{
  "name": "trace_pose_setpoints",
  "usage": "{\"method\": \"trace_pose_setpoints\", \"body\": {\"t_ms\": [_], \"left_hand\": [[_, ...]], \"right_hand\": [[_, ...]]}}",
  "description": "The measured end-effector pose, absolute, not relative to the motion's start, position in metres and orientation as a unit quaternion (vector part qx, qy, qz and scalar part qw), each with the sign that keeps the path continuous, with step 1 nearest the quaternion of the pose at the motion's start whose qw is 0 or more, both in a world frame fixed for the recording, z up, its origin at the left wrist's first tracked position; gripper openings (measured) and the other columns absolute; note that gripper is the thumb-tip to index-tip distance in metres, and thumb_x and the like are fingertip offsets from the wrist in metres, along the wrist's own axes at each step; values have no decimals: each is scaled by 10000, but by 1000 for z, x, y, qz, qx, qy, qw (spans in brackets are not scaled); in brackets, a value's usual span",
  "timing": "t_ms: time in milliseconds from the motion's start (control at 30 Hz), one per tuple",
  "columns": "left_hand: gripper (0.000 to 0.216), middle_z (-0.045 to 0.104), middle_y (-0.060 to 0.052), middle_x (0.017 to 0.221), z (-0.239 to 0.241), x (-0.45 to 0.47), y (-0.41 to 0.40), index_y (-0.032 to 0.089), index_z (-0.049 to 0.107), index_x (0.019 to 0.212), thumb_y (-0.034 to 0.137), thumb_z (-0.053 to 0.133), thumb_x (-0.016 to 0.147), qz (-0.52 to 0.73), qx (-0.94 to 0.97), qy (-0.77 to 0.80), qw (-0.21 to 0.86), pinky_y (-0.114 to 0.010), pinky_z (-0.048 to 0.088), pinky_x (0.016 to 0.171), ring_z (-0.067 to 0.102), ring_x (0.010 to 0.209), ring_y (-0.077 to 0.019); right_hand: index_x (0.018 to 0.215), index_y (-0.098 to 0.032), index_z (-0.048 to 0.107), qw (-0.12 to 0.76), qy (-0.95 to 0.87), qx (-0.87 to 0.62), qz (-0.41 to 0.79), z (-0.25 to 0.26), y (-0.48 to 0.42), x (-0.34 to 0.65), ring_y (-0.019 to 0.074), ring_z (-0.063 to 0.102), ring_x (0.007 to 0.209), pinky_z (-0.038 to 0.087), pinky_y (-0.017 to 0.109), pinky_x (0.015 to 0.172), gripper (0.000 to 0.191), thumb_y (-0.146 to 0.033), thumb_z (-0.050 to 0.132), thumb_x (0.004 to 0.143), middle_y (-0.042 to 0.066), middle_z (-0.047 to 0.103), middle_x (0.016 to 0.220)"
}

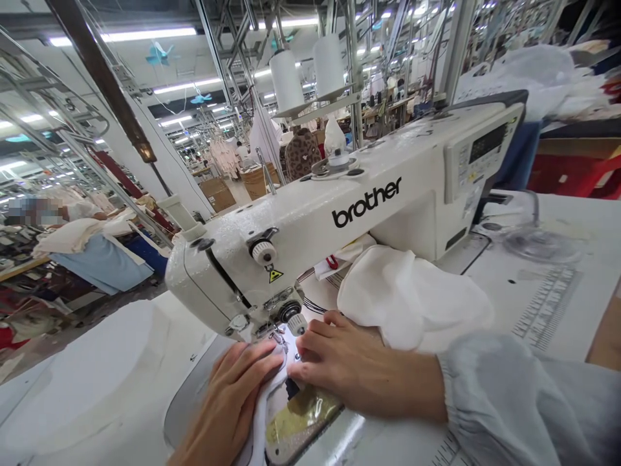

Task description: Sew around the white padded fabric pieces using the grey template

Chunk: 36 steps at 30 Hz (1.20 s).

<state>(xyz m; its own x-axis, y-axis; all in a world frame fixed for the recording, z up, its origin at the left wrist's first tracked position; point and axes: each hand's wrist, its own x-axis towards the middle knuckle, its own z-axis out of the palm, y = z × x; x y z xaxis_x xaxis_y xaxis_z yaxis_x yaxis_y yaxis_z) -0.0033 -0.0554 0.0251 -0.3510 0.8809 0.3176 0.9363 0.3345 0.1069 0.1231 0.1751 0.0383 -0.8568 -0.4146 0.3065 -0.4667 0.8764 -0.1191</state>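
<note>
A white sewing machine (pixel 301 220) marked "brother" stands in front of me. A narrow folded strip of white fabric (pixel 261 414) runs under its needle area and toward me. My left hand (pixel 237 382) lies on this strip, fingers stretched forward and the tips close to the presser foot (pixel 277 336). On the other side of the needle, my right hand (pixel 339 362) has its fingers bent, with the thumb tip near the fabric's edge. What lies between those fingers is hidden. Behind the right hand, a bunched white cloth (pixel 412 291) rests under the machine arm.
White cloth (pixel 97 369) spreads over the table at left. A ruler scale (pixel 548 304) marks the tabletop at right. Two thread cones (pixel 286 81) stand behind the machine. A light blue garment (pixel 104 259) hangs at far left, near a person. Red bins (pixel 572 168) stand at right.
</note>
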Motion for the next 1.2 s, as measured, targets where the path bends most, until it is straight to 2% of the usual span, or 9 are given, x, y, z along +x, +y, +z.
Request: {"method": "trace_pose_setpoints", "body": {"t_ms": [133, 333, 567, 733, 867, 1000, 1100, 1200], "left_hand": [[357, 657, 72, 1297, 21, -2, -54, 403, 606, 1218, 239, 392, 983, -123, -573, -797, 146, -333, 443, 1057, 611, 1175, -152], [383, 644, 57, 1327, 10, -8, -61, 383, 610, 1242, 206, 433, 952, -45, -564, -800, 200, -359, 555, 943, 610, 1201, -200], [398, 650, 42, 1323, 15, 0, -56, 386, 608, 1254, 217, 415, 949, -28, -541, -820, 188, -368, 588, 853, 635, 1159, -219], [418, 617, 68, 1366, 23, -4, -58, 405, 555, 1298, 216, 391, 964, -12, -575, -801, 163, -403, 561, 938, 613, 1208, -188], [471, 569, 59, 1420, 11, -4, -62, 407, 476, 1377, 201, 379, 965, 11, -553, -816, 167, -456, 545, 954, 569, 1275, -213], [430, 600, 44, 1389, -1, 7, -57, 376, 558, 1292, 194, 330, 975, -31, -500, -846, 182, -494, 495, 999, 551, 1289, -227], [423, 616, 30, 1372, -1, 8, -55, 351, 573, 1276, 184, 334, 970, -54, -492, -847, 192, -460, 492, 1004, 561, 1275, -218], [453, 612, 51, 1377, 8, 0, -59, 389, 530, 1331, 187, 382, 954, -28, -534, -824, 187, -387, 545, 932, 591, 1243, -198]], "right_hand": [[1049, -223, 629, 149, -956, 227, 110, 34, 175, 122, 186, 481, 877, 327, 356, 800, 159, -224, 471, 1030, 32, 598, 991], [1091, -232, 614, 149, -963, 201, 101, 30, 174, 122, 206, 477, 905, 317, 359, 800, 161, -171, 499, 996, 39, 584, 964], [1128, -202, 601, 146, -961, 205, 112, 32, 174, 122, 198, 492, 904, 322, 348, 795, 182, -161, 471, 1008, 51, 599, 969], [1090, -209, 614, 158, -959, 210, 108, 30, 174, 121, 194, 483, 875, 325, 347, 783, 163, -169, 484, 999, 46, 601, 970], [1055, -200, 619, 160, -959, 209, 108, 30, 174, 121, 190, 485, 881, 316, 343, 778, 145, -165, 492, 996, 39, 598, 978], [1028, -186, 629, 154, -959, 208, 112, 32, 175, 121, 183, 489, 870, 320, 343, 782, 129, -158, 511, 985, 36, 598, 966], [1022, -182, 626, 162, -958, 212, 108, 33, 175, 121, 173, 494, 860, 328, 342, 800, 125, -146, 514, 980, 33, 608, 953], [978, -188, 624, 170, -954, 226, 99, 33, 175, 122, 159, 506, 837, 328, 334, 790, 121, -169, 506, 991, 17, 622, 923]]}}
